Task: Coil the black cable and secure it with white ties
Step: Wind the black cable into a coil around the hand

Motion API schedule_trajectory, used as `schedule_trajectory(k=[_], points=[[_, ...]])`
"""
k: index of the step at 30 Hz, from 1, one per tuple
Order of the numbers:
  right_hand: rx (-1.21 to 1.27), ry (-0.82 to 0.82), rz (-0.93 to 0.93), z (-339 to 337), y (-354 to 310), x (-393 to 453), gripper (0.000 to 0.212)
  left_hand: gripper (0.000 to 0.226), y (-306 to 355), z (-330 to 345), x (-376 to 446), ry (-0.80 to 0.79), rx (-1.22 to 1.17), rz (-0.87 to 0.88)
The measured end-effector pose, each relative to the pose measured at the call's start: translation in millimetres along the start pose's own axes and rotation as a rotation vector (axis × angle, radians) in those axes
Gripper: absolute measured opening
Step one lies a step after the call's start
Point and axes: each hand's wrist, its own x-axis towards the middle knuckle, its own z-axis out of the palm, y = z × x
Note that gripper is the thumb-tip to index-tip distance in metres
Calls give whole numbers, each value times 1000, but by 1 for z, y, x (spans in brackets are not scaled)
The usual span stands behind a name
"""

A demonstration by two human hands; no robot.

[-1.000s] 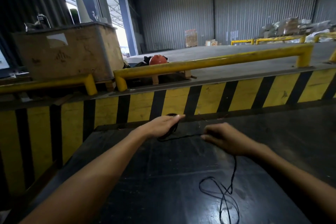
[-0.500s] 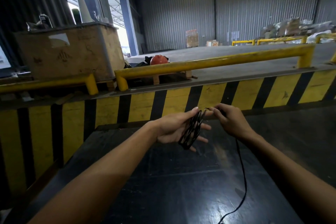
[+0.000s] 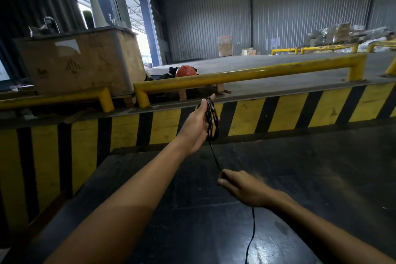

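My left hand (image 3: 198, 126) is raised in front of the striped wall and holds a bundle of black cable loops (image 3: 211, 121) wound around its fingers. One strand of the cable runs down from the bundle to my right hand (image 3: 242, 188), which pinches it low over the dark table (image 3: 310, 178). Past my right hand the cable's loose tail (image 3: 252, 233) hangs down across the table toward the bottom edge of the view. No white ties are visible.
A yellow and black striped wall (image 3: 289, 111) stands just beyond the table. Yellow guard rails (image 3: 246, 75) run along its top. A big cardboard box (image 3: 81, 62) sits at the back left, an orange helmet (image 3: 185, 70) behind the rail.
My left hand rose with the coil. My right hand let go near the coil and dropped down and back along the cable, drawing a strand taut between both hands.
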Motion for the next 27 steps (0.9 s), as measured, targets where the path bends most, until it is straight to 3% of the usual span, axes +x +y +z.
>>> schedule_trajectory(k=[3, 6, 10, 15, 19, 23, 27], points=[[-62, -12, 5, -34, 2, 7, 15, 46, -3, -20, -3, -11, 494, 28], [-124, 66, 31, -76, 3, 17, 9, 49, -3, -36, -10, -81, 951, -51], [-185, 222, 21, -120, -7, 32, 16, 47, -1, -38, -19, -229, 1138, -353], [-215, 463, -76, -136, -25, 51, 8, 56, 13, -24, -26, -433, 870, -576], [-111, 567, -65, -126, -26, 58, 12, 40, 32, -11, -32, -601, 279, -537], [104, 369, 24, -94, -21, 50, 25, 51, 46, -3, -27, -562, -189, -339], [61, 163, 16, -48, -27, 41, 23, 45, 55, 3, -13, -294, -307, -118]])
